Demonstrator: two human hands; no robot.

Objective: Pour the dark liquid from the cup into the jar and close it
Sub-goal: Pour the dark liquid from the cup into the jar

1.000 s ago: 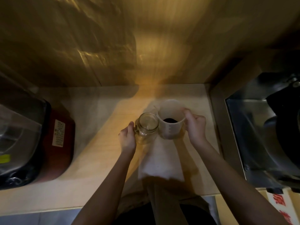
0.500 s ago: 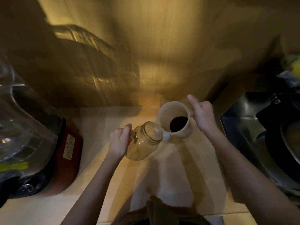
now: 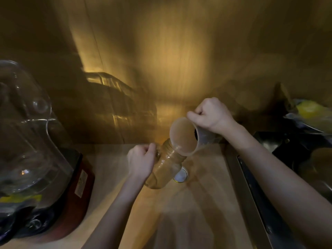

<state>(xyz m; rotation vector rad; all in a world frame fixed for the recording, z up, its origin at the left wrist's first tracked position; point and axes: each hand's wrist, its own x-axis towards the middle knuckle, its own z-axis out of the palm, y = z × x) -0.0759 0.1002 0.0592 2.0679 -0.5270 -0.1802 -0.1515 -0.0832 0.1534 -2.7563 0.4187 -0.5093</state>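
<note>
My left hand (image 3: 142, 161) grips the handle of a clear glass jar (image 3: 164, 168), held tilted above the wooden counter (image 3: 203, 203) with its mouth up and to the right. My right hand (image 3: 212, 115) holds a translucent plastic cup (image 3: 184, 138) tipped steeply, its spout resting at the jar's mouth. Only a small dark patch of liquid shows inside the cup near its base. A round jar lid (image 3: 180, 175) with a yellow rim lies on the counter just right of the jar's bottom.
A blender with a clear pitcher and red base (image 3: 36, 159) stands at the left. A metal sink (image 3: 269, 177) with dark cookware lies to the right, and a yellow item (image 3: 309, 107) sits at the far right. A wooden wall rises behind.
Both hands have lifted the jar and the cup off the counter. The cup has tipped much further over the jar's mouth, and the dark liquid seen in it has shrunk.
</note>
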